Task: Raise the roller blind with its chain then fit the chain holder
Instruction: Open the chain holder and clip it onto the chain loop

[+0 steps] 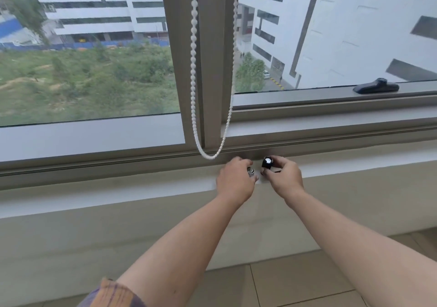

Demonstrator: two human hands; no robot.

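Note:
A white bead chain hangs in a loop in front of the grey window mullion, its bottom just above the sill. No blind fabric shows in the frame. Directly below the loop, my left hand pinches a small silvery piece at the sill. Beside it, my right hand grips a small black part with a shiny round cap. The two pieces are a few centimetres apart and neither touches the chain.
A dark window handle lies on the frame of the right pane. The pale window sill runs across the view, with a beige wall below it and a tiled floor at the bottom.

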